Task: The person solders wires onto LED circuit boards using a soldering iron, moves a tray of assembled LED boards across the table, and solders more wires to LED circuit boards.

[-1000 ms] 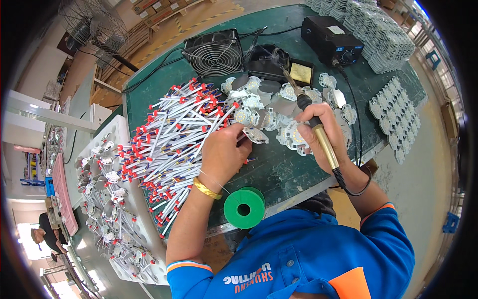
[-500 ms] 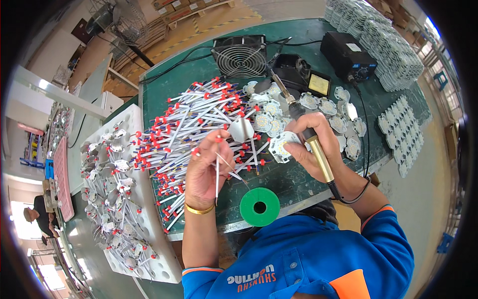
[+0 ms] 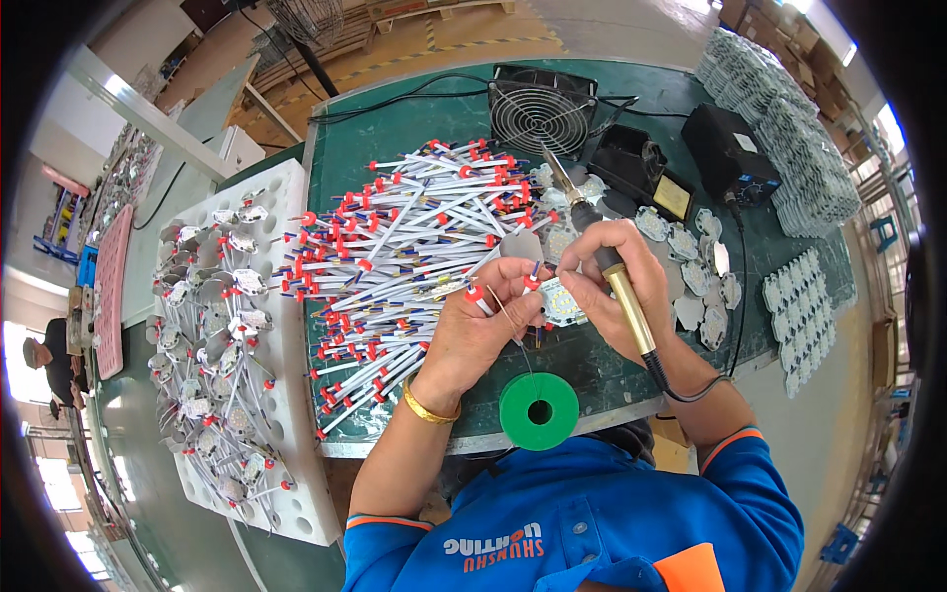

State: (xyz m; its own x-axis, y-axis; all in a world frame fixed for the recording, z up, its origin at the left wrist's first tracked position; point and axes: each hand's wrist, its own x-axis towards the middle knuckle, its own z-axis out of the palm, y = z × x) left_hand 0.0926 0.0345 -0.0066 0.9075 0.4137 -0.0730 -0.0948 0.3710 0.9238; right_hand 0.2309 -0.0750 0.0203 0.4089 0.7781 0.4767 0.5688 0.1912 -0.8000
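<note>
My left hand (image 3: 472, 333) is closed on a white cable with a red ring (image 3: 533, 282) near its tip. A second red-ringed cable end (image 3: 475, 294) pokes out between its fingers, and thin solder wire (image 3: 500, 304) passes by its thumb. My right hand (image 3: 623, 271) grips a soldering iron (image 3: 623, 296), its metal tip pointing up and away. The right thumb and forefinger reach to the cable end; whether they touch it I cannot tell. Just below those fingertips is a white LED board (image 3: 562, 306), partly covered. The solder comes off a green spool (image 3: 539, 411) at the table's near edge.
Many red-ringed white cables (image 3: 414, 237) are heaped at left, beside a white foam tray (image 3: 296, 464) of wired boards. Loose LED boards (image 3: 681, 242), an iron stand (image 3: 631, 163), a fan (image 3: 543, 113), a black soldering station (image 3: 730, 158) and stacked boards (image 3: 789, 128) stand beyond.
My left hand has moved right with its cable, up to the right fingertips. The LED board that was pinched in my right hand now shows lower, below the fingers. The view has shifted slightly.
</note>
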